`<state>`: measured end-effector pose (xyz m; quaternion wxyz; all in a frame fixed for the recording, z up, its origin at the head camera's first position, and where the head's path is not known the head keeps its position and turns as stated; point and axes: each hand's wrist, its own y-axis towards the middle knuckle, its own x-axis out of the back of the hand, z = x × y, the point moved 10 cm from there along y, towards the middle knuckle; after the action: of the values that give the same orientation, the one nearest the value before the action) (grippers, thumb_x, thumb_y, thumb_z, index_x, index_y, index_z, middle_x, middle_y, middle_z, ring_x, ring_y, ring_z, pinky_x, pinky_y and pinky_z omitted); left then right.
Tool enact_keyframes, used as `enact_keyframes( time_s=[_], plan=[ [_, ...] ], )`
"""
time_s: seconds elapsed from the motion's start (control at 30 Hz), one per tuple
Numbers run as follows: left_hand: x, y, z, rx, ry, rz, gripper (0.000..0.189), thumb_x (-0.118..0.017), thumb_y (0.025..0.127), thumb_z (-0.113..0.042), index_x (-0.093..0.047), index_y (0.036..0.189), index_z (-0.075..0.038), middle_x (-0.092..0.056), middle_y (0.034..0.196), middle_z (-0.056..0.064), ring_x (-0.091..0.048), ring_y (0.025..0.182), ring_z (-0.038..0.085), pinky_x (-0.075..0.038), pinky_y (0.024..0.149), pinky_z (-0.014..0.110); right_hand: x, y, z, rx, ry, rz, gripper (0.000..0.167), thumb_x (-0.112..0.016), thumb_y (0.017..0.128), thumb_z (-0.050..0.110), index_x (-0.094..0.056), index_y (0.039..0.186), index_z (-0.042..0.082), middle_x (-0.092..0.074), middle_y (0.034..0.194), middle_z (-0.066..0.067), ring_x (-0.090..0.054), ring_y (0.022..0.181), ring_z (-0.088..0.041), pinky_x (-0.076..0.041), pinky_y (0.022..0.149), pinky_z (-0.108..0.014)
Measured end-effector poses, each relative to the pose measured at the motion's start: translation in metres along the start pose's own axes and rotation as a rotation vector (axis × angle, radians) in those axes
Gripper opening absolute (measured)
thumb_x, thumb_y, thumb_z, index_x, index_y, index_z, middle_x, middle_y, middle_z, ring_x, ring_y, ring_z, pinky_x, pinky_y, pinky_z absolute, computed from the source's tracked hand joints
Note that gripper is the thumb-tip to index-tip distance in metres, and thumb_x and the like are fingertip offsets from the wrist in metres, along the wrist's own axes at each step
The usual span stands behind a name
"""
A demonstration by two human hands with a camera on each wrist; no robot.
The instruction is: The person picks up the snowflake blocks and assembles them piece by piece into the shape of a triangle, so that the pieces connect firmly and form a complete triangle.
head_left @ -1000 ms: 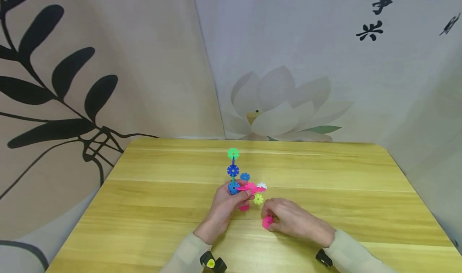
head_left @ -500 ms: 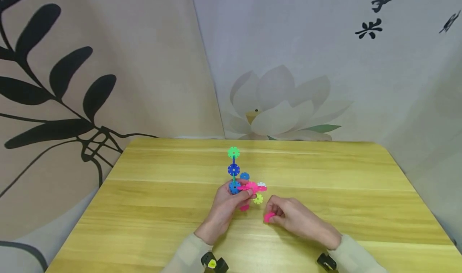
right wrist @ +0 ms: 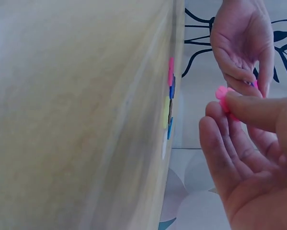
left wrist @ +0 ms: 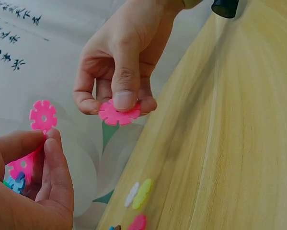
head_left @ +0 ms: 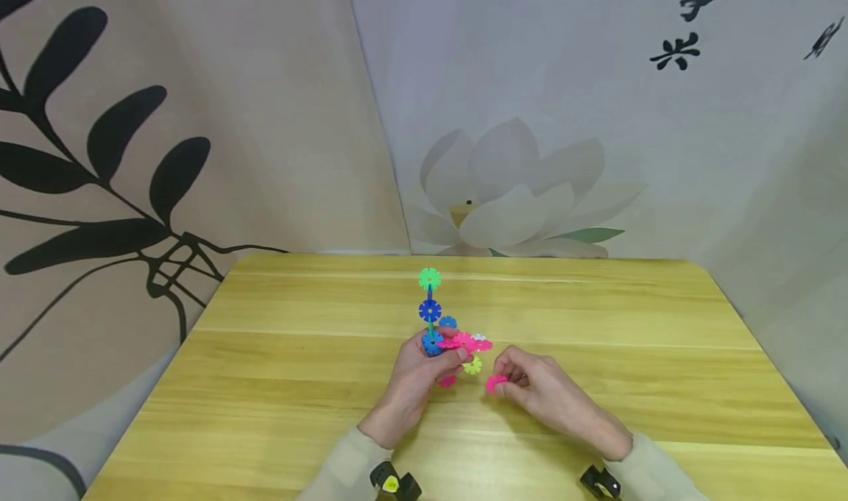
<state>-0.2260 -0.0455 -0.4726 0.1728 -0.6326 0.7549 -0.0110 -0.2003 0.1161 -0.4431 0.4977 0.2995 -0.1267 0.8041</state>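
Observation:
My left hand (head_left: 412, 376) grips a string of joined, notched plastic building discs (head_left: 430, 310), with green at the far end, then dark blue, blue and pink toward the fingers. In the left wrist view, a pink disc (left wrist: 43, 114) stands up from the fingertips at its near end. Just to the right, my right hand (head_left: 553, 398) pinches a single pink notched disc (head_left: 495, 383) between thumb and fingers. That disc is held apart from the string. Seen from the right wrist, its pink rim (right wrist: 223, 93) sticks out past the thumb.
Loose discs lie on the wooden table (head_left: 298, 383) around the left hand: a blue one (head_left: 448, 322), a white one (left wrist: 132, 194), a yellow one (head_left: 472, 366) and a pink one (head_left: 447, 380). Behind the table's far edge hangs a printed backdrop (head_left: 298, 118).
My right hand has risen a little away from me and to the right, turning the pink disc flatter to the head view. The left hand and its string have barely shifted.

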Motion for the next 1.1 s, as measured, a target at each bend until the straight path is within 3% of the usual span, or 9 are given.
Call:
enact_keyframes(
  time_s=[0.33,0.87,1.1],
  plan=[
    [0.004,-0.001,0.001,0.008,0.040,-0.030,0.037,-0.081,0.088,-0.011,-0.066,0.121,-0.004,-0.076,0.102,0.009,-0.073,0.096,0.032,-0.058,0.082,0.038,0.018,-0.002,0.007,0.019,0.039,-0.104,0.015,-0.076,0.094,0.008,-0.064,0.100,0.014,-0.069,0.091,0.009,-0.066,0.082,-0.007,-0.060,0.075,-0.026],
    [0.005,-0.001,-0.003,-0.035,0.080,-0.039,0.034,-0.082,0.088,-0.012,-0.066,0.117,-0.003,-0.075,0.098,0.008,-0.073,0.091,0.031,-0.060,0.080,0.039,0.040,-0.003,0.012,-0.032,0.111,-0.232,0.017,-0.077,0.093,0.008,-0.063,0.103,0.011,-0.069,0.092,0.004,-0.067,0.083,-0.011,-0.061,0.077,-0.027],
    [0.005,-0.003,-0.003,-0.042,0.092,-0.045,0.031,-0.081,0.088,-0.010,-0.066,0.114,-0.004,-0.073,0.098,0.008,-0.071,0.085,0.027,-0.060,0.080,0.041,0.046,-0.003,0.010,-0.106,0.130,-0.283,0.018,-0.078,0.093,0.010,-0.063,0.105,0.009,-0.070,0.093,0.001,-0.069,0.084,-0.012,-0.060,0.076,-0.025]
  ],
)
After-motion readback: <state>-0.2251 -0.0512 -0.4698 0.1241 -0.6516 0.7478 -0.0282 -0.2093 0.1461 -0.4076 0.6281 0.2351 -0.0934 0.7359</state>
